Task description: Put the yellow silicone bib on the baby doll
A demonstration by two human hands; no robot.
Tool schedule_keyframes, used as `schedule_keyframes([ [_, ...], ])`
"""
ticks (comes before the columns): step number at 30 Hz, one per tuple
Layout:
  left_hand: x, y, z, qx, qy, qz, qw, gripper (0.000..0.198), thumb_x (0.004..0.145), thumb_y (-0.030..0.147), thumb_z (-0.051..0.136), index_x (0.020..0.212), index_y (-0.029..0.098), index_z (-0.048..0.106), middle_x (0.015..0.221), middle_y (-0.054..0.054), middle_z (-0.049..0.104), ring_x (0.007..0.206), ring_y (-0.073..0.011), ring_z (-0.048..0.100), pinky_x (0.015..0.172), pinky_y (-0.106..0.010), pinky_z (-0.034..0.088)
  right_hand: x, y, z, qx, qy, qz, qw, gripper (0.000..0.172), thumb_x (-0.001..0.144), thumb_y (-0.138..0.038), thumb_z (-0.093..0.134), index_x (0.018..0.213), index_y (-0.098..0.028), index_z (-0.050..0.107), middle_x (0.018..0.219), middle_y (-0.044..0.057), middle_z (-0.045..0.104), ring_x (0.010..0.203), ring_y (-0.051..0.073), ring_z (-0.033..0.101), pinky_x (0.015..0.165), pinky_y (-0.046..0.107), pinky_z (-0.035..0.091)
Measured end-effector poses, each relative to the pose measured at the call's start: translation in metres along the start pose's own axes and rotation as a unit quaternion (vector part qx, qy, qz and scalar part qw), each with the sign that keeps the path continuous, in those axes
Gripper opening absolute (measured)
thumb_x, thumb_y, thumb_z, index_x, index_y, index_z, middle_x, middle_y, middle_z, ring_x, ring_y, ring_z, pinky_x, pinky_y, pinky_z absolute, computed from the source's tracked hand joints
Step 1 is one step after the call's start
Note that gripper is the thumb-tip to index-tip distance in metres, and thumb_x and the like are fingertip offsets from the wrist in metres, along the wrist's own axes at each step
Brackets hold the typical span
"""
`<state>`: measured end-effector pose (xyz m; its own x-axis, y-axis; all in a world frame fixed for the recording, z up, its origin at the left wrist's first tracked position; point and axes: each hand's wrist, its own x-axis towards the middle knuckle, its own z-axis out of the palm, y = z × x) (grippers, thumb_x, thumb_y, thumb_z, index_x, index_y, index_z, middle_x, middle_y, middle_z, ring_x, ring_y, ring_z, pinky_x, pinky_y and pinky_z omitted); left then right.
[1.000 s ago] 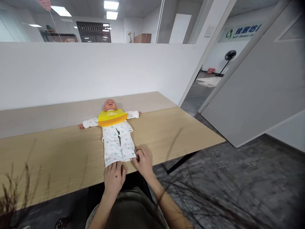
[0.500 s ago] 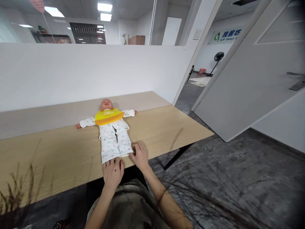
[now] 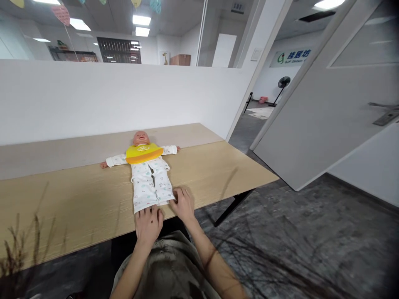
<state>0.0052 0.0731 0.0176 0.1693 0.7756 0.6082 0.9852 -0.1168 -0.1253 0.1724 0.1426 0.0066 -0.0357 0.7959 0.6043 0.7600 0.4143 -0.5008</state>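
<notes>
A baby doll (image 3: 141,138) lies on its back on the wooden table (image 3: 215,174), arms stretched out to both sides. It wears a yellow silicone bib (image 3: 144,153) with an orange catch pocket and a white printed outfit (image 3: 145,189), whose trouser legs point toward me. My left hand (image 3: 149,224) rests palm down at the left leg's hem, fingers laid out and apart. Beside the right hem, my right hand (image 3: 183,204) lies on the table, its fingers loosely bent and its thumb side at the cloth. Neither hand grips anything that I can see.
The table's front edge is close to my body. A white half wall (image 3: 118,99) with glass above runs behind it. To the right stands an open grey door (image 3: 318,120), with a black standing fan (image 3: 283,82) in the room beyond.
The camera view has tilted up slightly, showing more balloons at the top. Both hands and the doll stay in the same place on the table.
</notes>
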Motion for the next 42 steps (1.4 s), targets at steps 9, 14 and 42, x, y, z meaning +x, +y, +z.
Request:
schedule_keyframes([
  [9,0.001,0.001,0.002,0.001,0.019,0.004,1.000,0.032,0.095,0.027,0.050,0.109,0.012,0.074,0.104,-0.017,0.074,0.097,-0.0350,0.065,0.085,-0.047,0.046,-0.049,-0.001,0.008,-0.034,0.141,-0.084,0.986,0.040,0.094,-0.021,0.047,0.132,-0.010,0.051,0.126,0.018,0.056,0.111,0.028,0.052,0.093,0.041,0.043],
  [14,-0.002,0.000,0.005,0.002,0.008,0.006,1.000,0.031,0.092,0.022,0.052,0.112,0.011,0.073,0.109,-0.017,0.073,0.100,-0.0345,0.066,0.085,-0.046,0.048,-0.069,-0.017,0.016,-0.040,0.081,-0.156,0.984,0.040,0.093,-0.015,0.045,0.130,-0.012,0.057,0.126,0.016,0.058,0.107,0.026,0.052,0.095,0.041,0.038],
  [42,-0.007,-0.010,0.008,0.024,0.007,0.053,0.998,0.035,0.094,0.018,0.049,0.121,0.010,0.071,0.121,-0.018,0.071,0.111,-0.0333,0.066,0.094,-0.047,0.052,-0.052,-0.050,0.003,-0.071,-0.050,-0.087,0.992,0.051,0.088,-0.019,0.056,0.139,-0.022,0.061,0.146,0.015,0.044,0.130,0.041,0.035,0.108,0.065,0.032],
])
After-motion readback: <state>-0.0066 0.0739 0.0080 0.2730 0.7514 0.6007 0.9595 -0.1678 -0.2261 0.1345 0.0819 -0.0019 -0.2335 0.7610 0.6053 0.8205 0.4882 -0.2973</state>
